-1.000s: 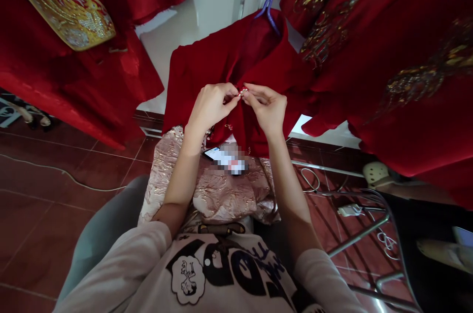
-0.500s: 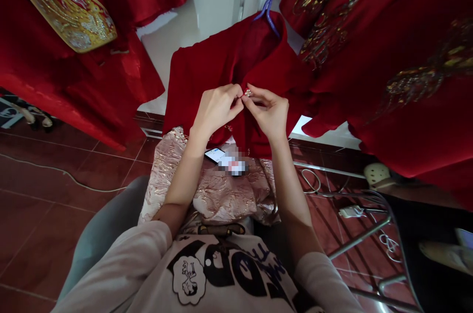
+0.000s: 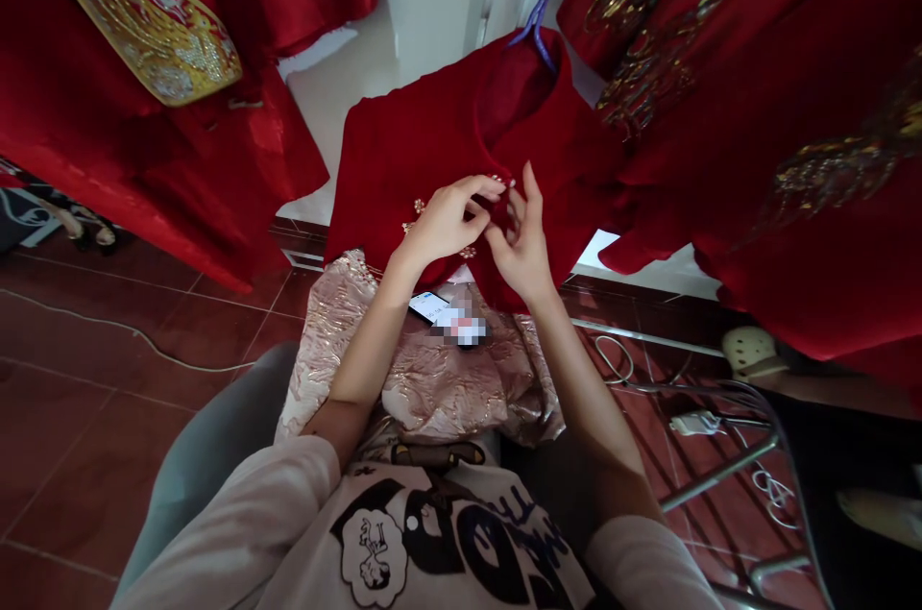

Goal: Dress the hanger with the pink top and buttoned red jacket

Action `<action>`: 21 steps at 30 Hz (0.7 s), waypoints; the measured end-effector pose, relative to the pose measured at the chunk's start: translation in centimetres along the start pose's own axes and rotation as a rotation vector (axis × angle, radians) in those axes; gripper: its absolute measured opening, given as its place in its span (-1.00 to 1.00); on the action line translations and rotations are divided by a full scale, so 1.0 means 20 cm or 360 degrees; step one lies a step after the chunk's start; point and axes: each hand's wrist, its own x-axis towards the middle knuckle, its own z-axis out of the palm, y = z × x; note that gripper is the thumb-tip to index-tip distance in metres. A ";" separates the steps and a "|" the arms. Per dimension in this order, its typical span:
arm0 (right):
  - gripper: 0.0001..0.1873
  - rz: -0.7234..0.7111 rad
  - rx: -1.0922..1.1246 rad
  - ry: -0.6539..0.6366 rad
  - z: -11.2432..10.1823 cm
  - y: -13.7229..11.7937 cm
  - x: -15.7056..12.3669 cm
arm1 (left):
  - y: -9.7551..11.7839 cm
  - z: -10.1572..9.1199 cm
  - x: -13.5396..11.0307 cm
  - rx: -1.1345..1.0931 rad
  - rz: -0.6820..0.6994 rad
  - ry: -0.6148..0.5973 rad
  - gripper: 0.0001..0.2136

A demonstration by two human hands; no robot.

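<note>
A plain dark red garment (image 3: 424, 144) hangs in front of me on a purple hanger (image 3: 545, 0). My left hand (image 3: 450, 224) pinches the fabric near its front opening, beside a small pearl-like fastening (image 3: 502, 180). My right hand (image 3: 523, 240) sits against the same spot with its forefinger raised and the other fingers curled into the cloth. Small gold ornaments (image 3: 419, 206) show on the fabric left of my left hand.
A phone (image 3: 450, 318) lies on pink brocade cloth (image 3: 424, 375) on my lap. Embroidered red garments (image 3: 778, 110) hang to the right and another red garment (image 3: 144, 62) to the left. A cable (image 3: 108, 327) crosses the red tiled floor. A metal frame (image 3: 727, 466) stands at the right.
Both hands have dropped slightly and shifted on the fabric. My right forefinger has lifted straight up. The small ornaments left of my left hand have come into sight.
</note>
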 end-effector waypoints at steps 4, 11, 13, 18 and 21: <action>0.18 -0.0062 -0.0246 0.0055 0.04 -0.04 -0.11 | -0.05 0.05 0.02 -0.0136 -0.0005 -0.0112 -0.49; -0.23 0.0111 -0.0484 0.0059 -0.12 0.00 -0.07 | -0.04 -0.02 -0.02 0.0028 -0.0167 -0.0182 -0.63; -0.35 0.0225 -0.0614 0.0047 -0.24 0.03 -0.05 | -0.03 -0.04 -0.04 0.0106 -0.0202 -0.0241 -0.63; -0.76 0.0372 -0.0798 0.0257 -0.48 -0.02 -0.02 | 0.00 -0.16 -0.10 0.0385 -0.0297 -0.0558 -0.81; -0.81 0.0354 -0.0707 0.0347 -0.54 -0.16 -0.02 | -0.03 -0.28 -0.15 0.0455 -0.0472 -0.0424 -0.85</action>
